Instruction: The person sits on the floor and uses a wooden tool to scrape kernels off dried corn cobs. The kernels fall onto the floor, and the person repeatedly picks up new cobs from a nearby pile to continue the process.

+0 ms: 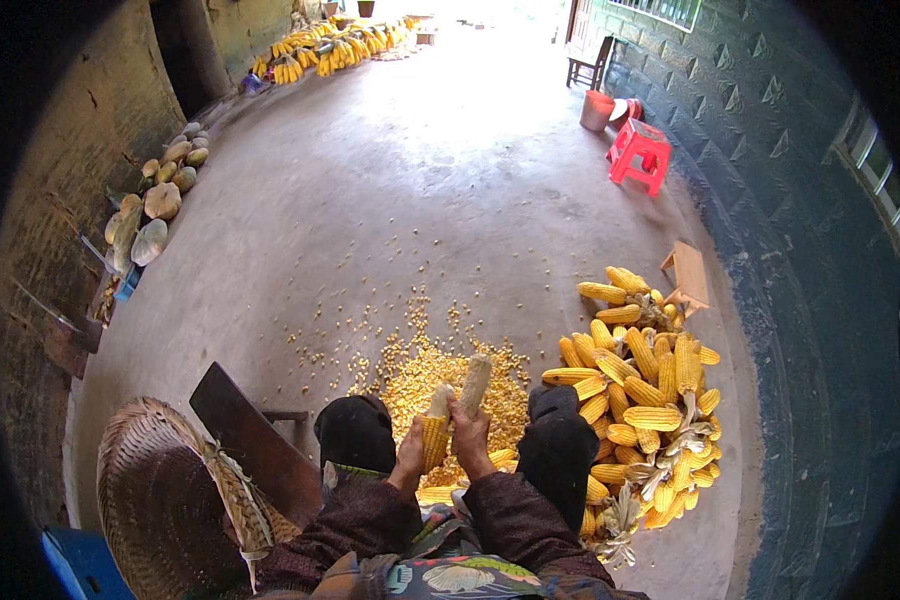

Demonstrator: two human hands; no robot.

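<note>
My left hand [411, 455] is closed around a corn cob [435, 439] with yellow kernels on its lower part and a bare, pale upper end. In my right hand [471, 439] is a bare corn cob [476, 381], stripped of kernels where it shows and pointing up and away from me. The two cobs are close together, touching or nearly so, between my knees. Beneath them on the floor spreads a heap of loose corn kernels [405, 382]. More whole ears [439, 495] lie by my lap, partly hidden by my forearms.
To the right is a pile of husked corn ears [645, 375], with a small wooden stool [688, 274] beyond it. A woven basket [157, 480] and a dark wooden bench [259, 442] stand at left. Pumpkins [163, 201] line the left wall; a red plastic stool [639, 154] stands near the right wall.
</note>
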